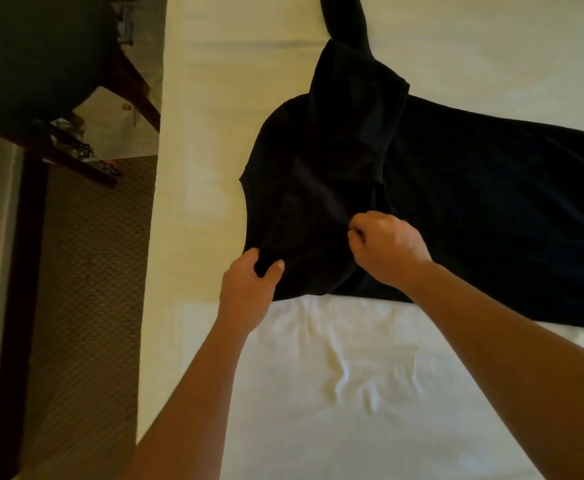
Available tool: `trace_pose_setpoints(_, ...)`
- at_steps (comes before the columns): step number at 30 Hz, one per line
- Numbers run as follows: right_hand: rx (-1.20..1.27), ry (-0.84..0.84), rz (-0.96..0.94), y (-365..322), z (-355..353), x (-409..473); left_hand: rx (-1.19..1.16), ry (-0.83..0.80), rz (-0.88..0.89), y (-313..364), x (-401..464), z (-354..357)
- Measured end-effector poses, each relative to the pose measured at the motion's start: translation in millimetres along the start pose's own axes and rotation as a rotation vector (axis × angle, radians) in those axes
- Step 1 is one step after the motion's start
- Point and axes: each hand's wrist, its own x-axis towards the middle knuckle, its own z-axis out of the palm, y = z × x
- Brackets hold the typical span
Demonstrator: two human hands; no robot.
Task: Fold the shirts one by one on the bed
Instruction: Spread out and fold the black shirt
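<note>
Shirt (439, 188) cloth on the bed (335, 375) looks soft and limp, best taken near the sleeve, where left hand (249, 289) and right hand (387, 247) both pinch it.

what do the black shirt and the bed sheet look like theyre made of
Black shirt: soft matte knit, probably cotton jersey; it drapes limply, bunches where the left hand and right hand pinch it, and shows no sheen. Bed sheet: smooth white woven fabric, likely cotton or a blend; it holds fine sharp creases. Exact fibres cannot be told.
</note>
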Motion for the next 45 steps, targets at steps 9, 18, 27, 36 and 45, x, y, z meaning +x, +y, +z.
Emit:
trace_pose_setpoints(9,-0.06,-0.164,-0.246,-57,4,64,-0.005,0.007,-0.021,-10,-12,-21)
trace_pose_setpoints(18,0.24,-0.044,-0.129,-54,13,91,0.176,0.069,-0.145,-26,-12,-25)
trace_pose_setpoints(27,-0.084,0.324,-0.076,-27,6,92,0.689,0.209,0.317,28,6,34)
trace_pose_setpoints(36,0.034,0.2,0.052,-7,3,106,0.759,-0.03,0.17,-5,25,49)
trace_pose_setpoints(45,0.119,0.167,0.21,6,-16,111,0.775,-0.05,0.117,6,27,47)
